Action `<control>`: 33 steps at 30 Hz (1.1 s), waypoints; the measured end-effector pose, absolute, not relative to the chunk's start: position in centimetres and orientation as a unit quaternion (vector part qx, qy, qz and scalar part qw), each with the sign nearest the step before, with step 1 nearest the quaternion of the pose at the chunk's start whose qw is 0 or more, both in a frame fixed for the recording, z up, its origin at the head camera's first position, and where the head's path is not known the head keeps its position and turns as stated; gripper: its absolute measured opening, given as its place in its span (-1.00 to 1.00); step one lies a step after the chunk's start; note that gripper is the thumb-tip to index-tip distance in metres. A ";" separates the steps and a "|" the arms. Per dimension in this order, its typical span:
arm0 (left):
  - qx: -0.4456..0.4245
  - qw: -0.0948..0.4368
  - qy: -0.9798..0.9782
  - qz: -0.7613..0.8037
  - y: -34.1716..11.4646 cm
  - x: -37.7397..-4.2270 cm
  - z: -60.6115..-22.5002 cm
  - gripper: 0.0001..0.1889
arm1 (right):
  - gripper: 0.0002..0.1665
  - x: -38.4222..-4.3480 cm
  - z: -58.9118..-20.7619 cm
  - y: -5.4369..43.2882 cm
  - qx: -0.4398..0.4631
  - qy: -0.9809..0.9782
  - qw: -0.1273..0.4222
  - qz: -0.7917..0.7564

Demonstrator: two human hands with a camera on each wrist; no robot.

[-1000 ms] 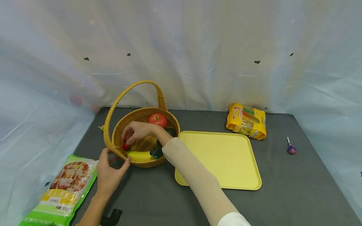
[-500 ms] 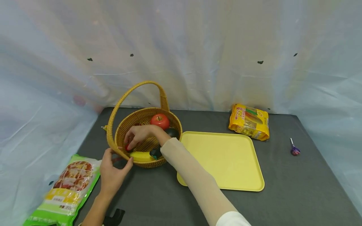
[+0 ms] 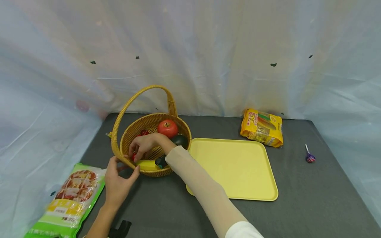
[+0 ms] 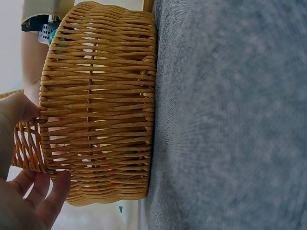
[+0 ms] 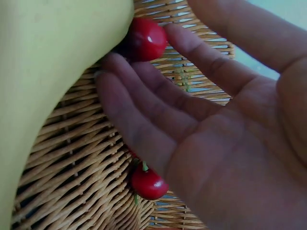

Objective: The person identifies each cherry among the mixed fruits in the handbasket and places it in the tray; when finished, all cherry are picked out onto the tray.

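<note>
My left hand (image 3: 117,181) grips the rim of a wicker basket (image 3: 153,116) at the base of its handle, thumb and fingers on either side. Inside the basket, my right hand (image 3: 146,142) reaches down beside a yellow banana (image 3: 148,165). In the right wrist view its fingers extend loosely around a red cherry (image 5: 148,39) next to the banana; the index fingertip is right at the cherry, the thumb apart. Another cherry (image 5: 149,186) lies below the hand. A red round fruit (image 3: 167,128) and a dark rounded thing (image 3: 180,140), partly hidden by the wrist, sit at the basket's right.
A yellow tray (image 3: 235,168) lies right of the basket, partly under the right sleeve. Behind it is a yellow snack packet (image 3: 262,128). A lollipop (image 3: 310,157) lies far right. At the left edge lies a green and white food bag (image 3: 69,201). Plastic sheeting (image 3: 202,59) hangs behind.
My right hand has shifted slightly within the basket, uncovering dark red cherries near its back wall. My left hand keeps its grip on the rim. The view has shifted slightly.
</note>
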State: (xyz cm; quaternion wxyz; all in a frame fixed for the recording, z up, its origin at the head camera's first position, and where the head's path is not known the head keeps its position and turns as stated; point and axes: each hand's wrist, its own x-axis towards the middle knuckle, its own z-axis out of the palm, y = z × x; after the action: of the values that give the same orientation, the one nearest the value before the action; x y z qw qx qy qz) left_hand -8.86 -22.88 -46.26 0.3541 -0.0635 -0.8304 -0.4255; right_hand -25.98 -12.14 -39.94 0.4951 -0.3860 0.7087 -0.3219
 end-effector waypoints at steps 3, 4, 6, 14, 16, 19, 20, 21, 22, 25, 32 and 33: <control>-0.063 0.354 -0.831 -0.423 -23.1 -9.0 -46.5 -0.43 | -0.73 -26.0 -39.9 -12.3 -0.382 0.710 0.494 -0.326; -0.063 0.354 -0.832 -0.422 -23.2 -9.1 -46.5 -0.42 | -0.74 -26.0 -39.9 -12.3 -0.382 0.709 0.494 -0.327; -0.066 0.353 -0.833 -0.421 -22.7 -8.8 -45.6 -0.44 | -0.75 -26.1 -39.8 -12.4 -0.384 0.712 0.490 -0.325; -0.073 0.357 -0.830 -0.422 -21.4 -7.8 -42.9 -0.49 | -0.84 -26.5 -38.2 -11.9 -0.444 0.691 0.455 -0.344; -0.068 0.354 -0.829 -0.428 -21.4 -7.8 -43.0 -0.50 | -0.76 -26.8 -36.9 -10.7 -0.462 0.678 0.435 -0.370; -0.065 0.352 -0.827 -0.434 -21.2 -7.8 -43.0 -0.50 | -0.68 -27.4 -35.0 -7.3 -0.493 0.663 0.382 -0.415; -0.065 0.351 -0.825 -0.438 -21.1 -7.8 -43.0 -0.50 | -0.66 -27.6 -34.5 -5.8 -0.501 0.662 0.359 -0.426; -0.065 0.350 -0.825 -0.439 -21.0 -7.8 -43.1 -0.50 | -0.65 -27.8 -34.2 -4.2 -0.504 0.661 0.340 -0.440; -0.067 0.353 -0.824 -0.438 -20.9 -7.8 -43.1 -0.49 | -0.65 -28.0 -34.0 -2.5 -0.502 0.663 0.322 -0.453; -0.070 0.353 -0.822 -0.441 -20.7 -7.8 -43.2 -0.49 | -0.64 -28.4 -34.3 2.8 -0.464 0.679 0.279 -0.495; -0.057 0.345 -0.826 -0.443 -21.1 -7.8 -43.8 -0.48 | -0.63 -27.6 -39.7 11.7 -0.307 0.722 0.200 -0.587; -0.057 0.344 -0.826 -0.442 -21.2 -7.8 -43.8 -0.47 | -0.62 -27.3 -40.6 12.4 -0.287 0.733 0.188 -0.587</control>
State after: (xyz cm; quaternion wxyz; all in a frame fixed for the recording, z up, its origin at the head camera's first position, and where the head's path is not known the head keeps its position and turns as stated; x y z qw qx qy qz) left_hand -7.78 -21.15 -43.81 0.3444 -0.0570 -0.8261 -0.4424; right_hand -27.32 12.38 -40.60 0.1882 -0.2873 0.7330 -0.5872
